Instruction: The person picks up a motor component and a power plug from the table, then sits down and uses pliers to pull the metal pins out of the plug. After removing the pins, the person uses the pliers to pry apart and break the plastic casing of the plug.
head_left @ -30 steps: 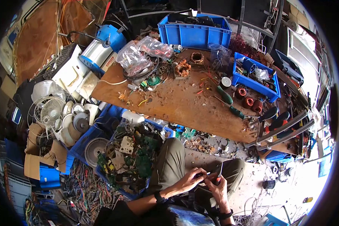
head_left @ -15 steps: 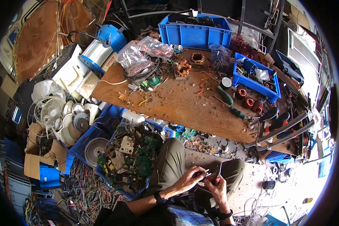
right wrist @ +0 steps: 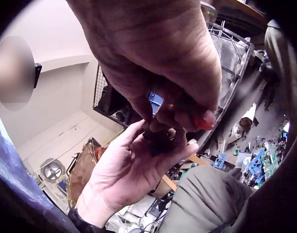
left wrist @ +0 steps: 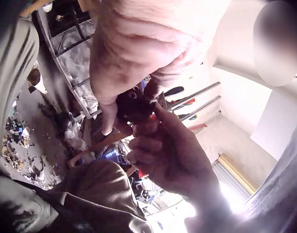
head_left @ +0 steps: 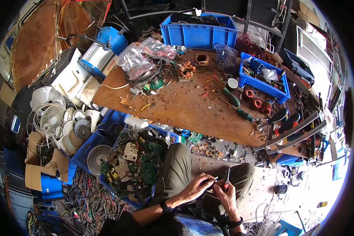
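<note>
Above the lap, the left hand [head_left: 196, 188] grips a small dark part [right wrist: 158, 141], with a short pale tip [head_left: 215, 178] showing beside its fingers in the head view. Its exact kind I cannot tell, as the fingers and shadow cover much of it. Close to the right of it, the right hand [head_left: 226, 198] holds a screwdriver [head_left: 226, 186] with a red and black handle, shaft pointing up and away from the body. In the right wrist view the red handle end [right wrist: 205, 120] sticks out of the fist. Right-hand fingertips also meet the dark part.
Beyond the knees stands a wooden table [head_left: 177, 114] bearing copper coils [head_left: 186, 71], green-handled screwdrivers [head_left: 244, 114] and blue crates [head_left: 198, 36]. A bin of circuit boards [head_left: 151, 167] is at the left knee, beside heaped wires [head_left: 90, 196] and fan parts [head_left: 51, 118].
The head view has shifted slightly. Both hands stay together over the lap; the left fingers and the pale tip have turned a little, and the screwdriver is still held in the right hand.
</note>
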Demonstrator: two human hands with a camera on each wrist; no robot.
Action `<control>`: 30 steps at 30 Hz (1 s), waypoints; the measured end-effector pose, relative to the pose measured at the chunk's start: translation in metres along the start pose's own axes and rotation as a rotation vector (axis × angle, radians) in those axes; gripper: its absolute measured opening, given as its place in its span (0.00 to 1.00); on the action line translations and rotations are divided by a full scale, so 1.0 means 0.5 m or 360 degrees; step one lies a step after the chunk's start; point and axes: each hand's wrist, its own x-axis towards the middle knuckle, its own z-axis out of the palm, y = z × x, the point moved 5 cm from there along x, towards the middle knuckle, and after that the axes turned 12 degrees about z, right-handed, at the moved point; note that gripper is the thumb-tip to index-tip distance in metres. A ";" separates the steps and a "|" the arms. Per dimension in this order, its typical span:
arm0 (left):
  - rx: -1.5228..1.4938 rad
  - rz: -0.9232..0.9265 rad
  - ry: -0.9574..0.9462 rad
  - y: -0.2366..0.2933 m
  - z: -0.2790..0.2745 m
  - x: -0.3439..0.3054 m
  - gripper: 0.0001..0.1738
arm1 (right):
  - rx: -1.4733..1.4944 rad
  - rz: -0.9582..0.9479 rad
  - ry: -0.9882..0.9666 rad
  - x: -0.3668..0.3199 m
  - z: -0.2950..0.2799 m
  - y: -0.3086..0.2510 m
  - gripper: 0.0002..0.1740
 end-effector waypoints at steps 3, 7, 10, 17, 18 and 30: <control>0.0074 0.0018 -0.0045 0.003 -0.001 0.001 0.14 | -0.0081 -0.0077 0.0026 -0.005 0.000 -0.012 0.09; 0.0045 0.0009 -0.0084 0.019 -0.001 -0.002 0.15 | -0.0079 -0.0120 0.0005 0.001 -0.006 0.003 0.08; 0.0113 0.0161 -0.0067 0.028 0.003 -0.001 0.13 | -0.0167 -0.0209 0.0028 -0.002 -0.011 -0.005 0.09; -0.1245 -0.0844 0.0121 -0.012 0.005 0.003 0.16 | -0.0745 -0.0547 0.0119 -0.017 -0.015 -0.039 0.14; -0.1282 -0.0903 0.0014 0.000 0.008 0.007 0.16 | -0.0808 -0.0578 0.0090 -0.025 -0.011 -0.055 0.14; -0.0749 -0.0407 0.0216 0.041 -0.028 0.055 0.15 | -0.0906 -0.0581 0.0354 -0.033 -0.082 -0.039 0.17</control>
